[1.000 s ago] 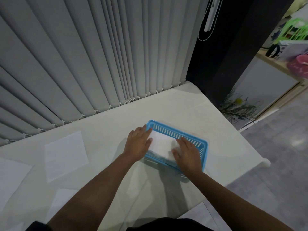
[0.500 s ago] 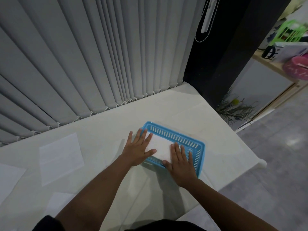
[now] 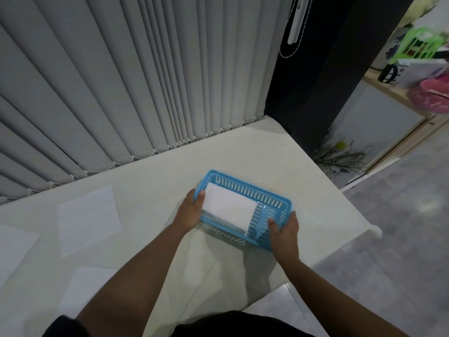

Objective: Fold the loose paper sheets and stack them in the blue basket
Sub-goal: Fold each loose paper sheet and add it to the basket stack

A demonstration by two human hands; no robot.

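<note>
A slotted blue basket [image 3: 245, 189] sits on the white table [image 3: 255, 152], right of centre. Folded white paper [image 3: 229, 209] lies inside it, filling its left part. My left hand [image 3: 190, 211] grips the basket's left end, thumb over the rim. My right hand [image 3: 284, 231] grips the near right corner, thumb inside. Loose flat sheets lie to the left: one [image 3: 88, 216] in the middle left, one [image 3: 14, 251] at the left edge, and one [image 3: 85, 285] beside my left forearm.
Grey vertical blinds [image 3: 121, 81] hang along the table's far edge. A black pillar [image 3: 315, 69] stands at the far right corner. The table's right edge [image 3: 359, 215] drops to a grey floor. Shelves with coloured items [image 3: 427, 59] are at the far right.
Both hands left the folded paper, where they lay flat, and moved outward to grip the basket's two ends. The folded paper now shows uncovered inside the basket.
</note>
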